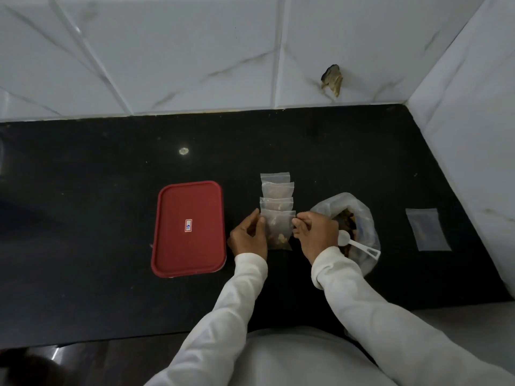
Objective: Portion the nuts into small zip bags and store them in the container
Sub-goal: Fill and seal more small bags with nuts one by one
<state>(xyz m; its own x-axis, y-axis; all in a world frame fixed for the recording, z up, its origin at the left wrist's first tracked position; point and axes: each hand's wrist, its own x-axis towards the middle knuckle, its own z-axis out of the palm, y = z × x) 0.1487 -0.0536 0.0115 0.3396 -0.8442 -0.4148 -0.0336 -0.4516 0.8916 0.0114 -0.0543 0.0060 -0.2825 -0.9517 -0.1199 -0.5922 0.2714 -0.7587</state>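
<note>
A small clear zip bag (278,229) with a few nuts at its bottom is held upright between both hands. My left hand (249,235) pinches its left top corner and my right hand (313,232) pinches its right top corner. Behind it, a row of filled zip bags (277,190) lies overlapped on the black counter. To the right stands a large open plastic bag of nuts (359,218) with a white scoop (359,246) resting in its mouth. The container with a red lid (189,229) sits shut at the left.
One more small zip bag (427,229) lies flat at the right, near the white tiled side wall (473,162). The tiled back wall has a chipped hole (333,79). The black counter (83,218) stretches to the left; its front edge is close to my body.
</note>
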